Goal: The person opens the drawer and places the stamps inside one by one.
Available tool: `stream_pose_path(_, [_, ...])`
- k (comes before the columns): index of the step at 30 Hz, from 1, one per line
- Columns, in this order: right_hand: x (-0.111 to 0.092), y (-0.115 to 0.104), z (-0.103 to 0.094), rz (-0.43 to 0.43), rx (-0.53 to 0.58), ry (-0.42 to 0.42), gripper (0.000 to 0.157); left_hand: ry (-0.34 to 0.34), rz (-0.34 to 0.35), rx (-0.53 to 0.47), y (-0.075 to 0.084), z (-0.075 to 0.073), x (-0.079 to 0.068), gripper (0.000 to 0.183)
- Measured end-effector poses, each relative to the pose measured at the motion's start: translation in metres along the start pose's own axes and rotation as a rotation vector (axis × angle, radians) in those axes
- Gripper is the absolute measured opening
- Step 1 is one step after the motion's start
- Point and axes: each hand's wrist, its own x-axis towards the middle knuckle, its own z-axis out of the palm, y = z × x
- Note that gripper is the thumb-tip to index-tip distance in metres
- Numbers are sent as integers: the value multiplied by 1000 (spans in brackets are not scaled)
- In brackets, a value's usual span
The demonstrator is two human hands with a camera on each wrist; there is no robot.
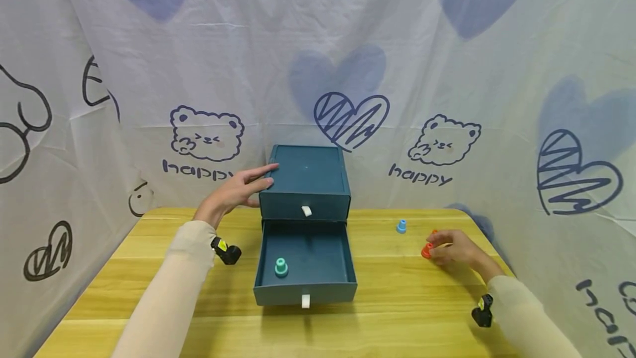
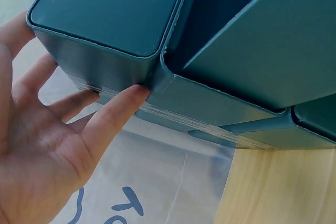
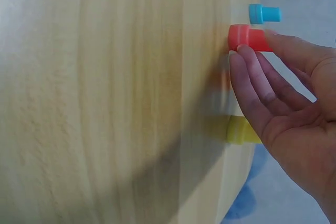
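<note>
My left hand rests on the left side and top edge of a dark teal two-drawer box, fingers spread and mostly straight. In the left wrist view its fingertips touch the box's side wall. The lower drawer is pulled out, with a green stepped plastic peg standing inside at the left; the upper drawer is closed. On the right, my right hand pinches a red stepped peg between thumb and fingertips. The peg is at or just above the table; I cannot tell which.
A blue peg stands on the wooden table left of and beyond the right hand. A yellow peg shows partly behind that hand in the right wrist view. Printed white cloth hangs behind the table and at both sides.
</note>
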Motion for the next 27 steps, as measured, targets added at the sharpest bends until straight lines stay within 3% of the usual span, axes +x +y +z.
stream_pose_path(12, [0,3,6,51,58,10,29,4,-16,-9,3,1,0,62])
stream_pose_path(27, [5,-40,-7,-74,22,-67,34,4,-9,7,2,2,-1,63])
